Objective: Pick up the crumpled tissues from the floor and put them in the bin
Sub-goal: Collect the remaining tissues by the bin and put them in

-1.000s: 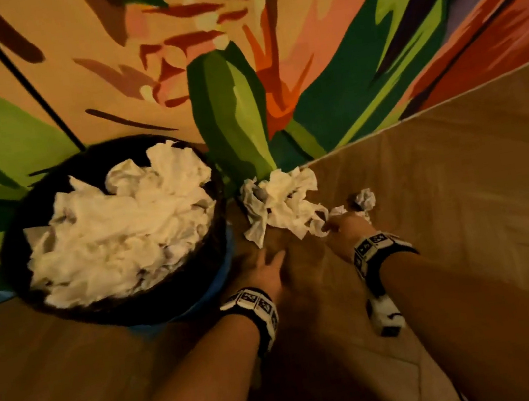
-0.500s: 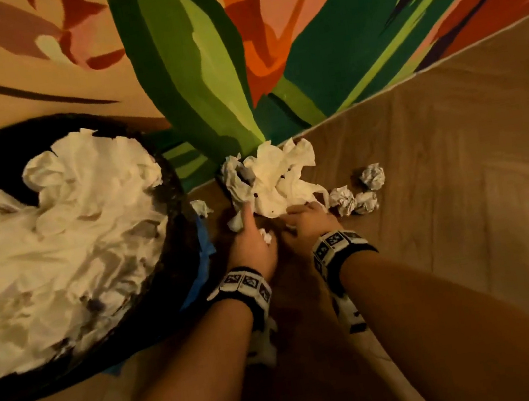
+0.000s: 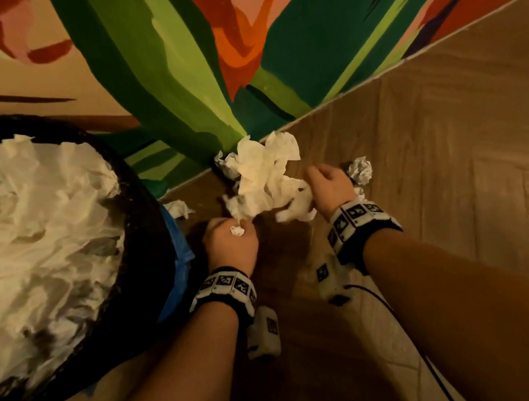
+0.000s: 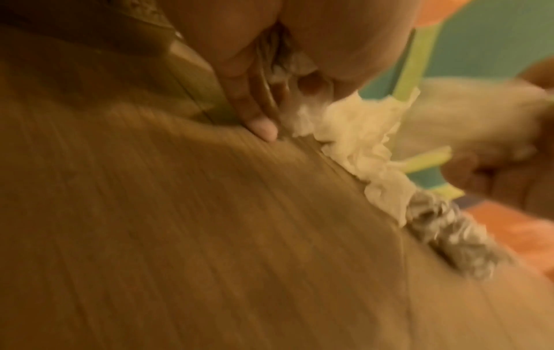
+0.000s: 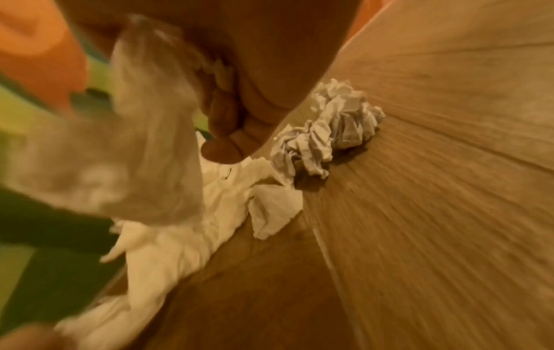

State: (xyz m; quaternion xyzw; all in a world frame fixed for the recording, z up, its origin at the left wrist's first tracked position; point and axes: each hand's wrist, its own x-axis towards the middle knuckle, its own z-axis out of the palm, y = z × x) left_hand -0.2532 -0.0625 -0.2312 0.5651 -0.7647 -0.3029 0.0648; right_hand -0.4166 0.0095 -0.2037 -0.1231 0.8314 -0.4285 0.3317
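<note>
Wood-plank floor meets a painted leaf mural at twelve o'clock. Against that wall lies a big heap of crumpled tissues. From seven o'clock of the heap, the left hand is clenched on a tissue scrap; from four o'clock, the right hand grasps the heap's edge. A small tissue ball sits at three o'clock, just beside the right hand. At nine o'clock stands the dark bin, brimming with tissues. No readable writing shows.
</note>
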